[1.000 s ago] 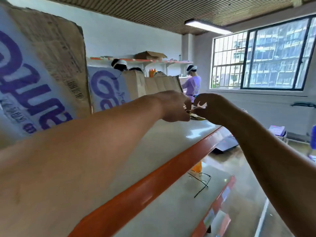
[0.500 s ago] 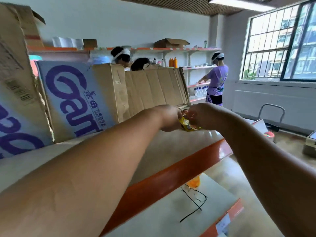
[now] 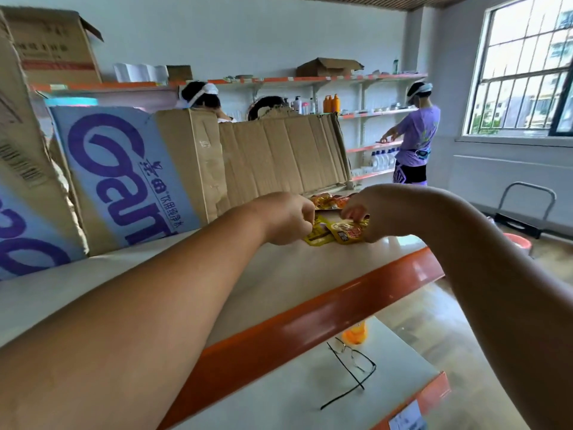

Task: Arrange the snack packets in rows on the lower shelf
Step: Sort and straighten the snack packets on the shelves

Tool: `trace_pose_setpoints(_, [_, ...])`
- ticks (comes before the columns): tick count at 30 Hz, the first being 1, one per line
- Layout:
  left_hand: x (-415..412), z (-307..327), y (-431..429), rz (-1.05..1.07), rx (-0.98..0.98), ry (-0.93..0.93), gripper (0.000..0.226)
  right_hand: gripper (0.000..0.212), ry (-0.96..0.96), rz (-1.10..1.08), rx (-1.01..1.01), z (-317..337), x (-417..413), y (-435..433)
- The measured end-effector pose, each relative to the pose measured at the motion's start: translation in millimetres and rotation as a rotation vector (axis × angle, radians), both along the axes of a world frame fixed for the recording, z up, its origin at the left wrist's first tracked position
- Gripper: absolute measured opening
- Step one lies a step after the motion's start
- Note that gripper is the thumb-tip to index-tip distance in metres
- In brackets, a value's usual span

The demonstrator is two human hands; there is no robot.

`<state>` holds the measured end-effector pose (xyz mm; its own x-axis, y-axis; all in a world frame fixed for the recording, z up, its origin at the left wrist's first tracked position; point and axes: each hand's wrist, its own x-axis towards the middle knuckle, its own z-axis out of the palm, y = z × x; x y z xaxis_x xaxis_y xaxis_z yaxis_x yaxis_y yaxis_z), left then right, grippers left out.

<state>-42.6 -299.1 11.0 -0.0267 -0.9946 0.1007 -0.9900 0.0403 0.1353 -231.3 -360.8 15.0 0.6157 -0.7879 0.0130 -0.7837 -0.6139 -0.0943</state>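
Snack packets (image 3: 344,233), yellow, are held just over the upper shelf (image 3: 310,321), gripped in the curled fingers of the left hand (image 3: 286,218) and the right hand (image 3: 375,215). Red packets (image 3: 328,201) lie behind them, beside a box (image 3: 279,156). Glasses (image 3: 353,364) lie on the lower shelf (image 3: 279,398).

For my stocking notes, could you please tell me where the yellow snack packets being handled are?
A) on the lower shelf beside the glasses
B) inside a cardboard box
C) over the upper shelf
C: the left hand and right hand pinch the yellow packets over the upper shelf.
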Motion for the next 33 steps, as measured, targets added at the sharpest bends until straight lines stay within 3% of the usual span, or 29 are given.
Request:
trace_pose_setpoints(2, [0.2,-1.7,-2.0,0.003,-0.022,0.018,0.010,0.048,-0.066,0.026,-0.048,-3.5,-4.0,-3.4])
trace_pose_setpoints(6, [0.0,-3.2,-5.8,0.014,-0.012,0.047,0.024,0.017,-0.312,0.048,-0.136,-10.4,-7.5,-7.0])
trace_pose_setpoints(12, [-13.8,-14.2,-2.6,0.020,-0.067,-0.119,0.048,0.025,-0.497,-0.114,-0.297,-11.6,-1.5,-10.4])
trace_pose_setpoints(15, [-18.1,-18.0,-8.0,0.055,-0.143,-0.169,0.045,0.027,-0.543,-0.184,-0.237,-8.0,3.3,-13.4])
trace_pose_setpoints(18, [-13.2,-9.9,-7.1,0.163,-0.091,-0.140,0.048,0.026,-0.626,-0.254,-0.168,-10.2,10.3,-18.7])
trace_pose_setpoints(22, [1.6,0.8,-0.4,0.198,-0.024,-0.048,0.025,0.015,-0.568,-0.196,-0.044,-24.8,19.7,-15.1])
trace_pose_setpoints(26, [13.5,13.2,9.8,0.170,-0.052,0.018,0.010,0.053,-0.325,-0.041,-0.003,-33.7,17.7,-5.1])
trace_pose_setpoints(33, [36.5,26.5,15.8,0.211,-0.126,0.114,0.015,0.047,-0.350,0.019,-0.027,-34.8,10.5,-0.2])
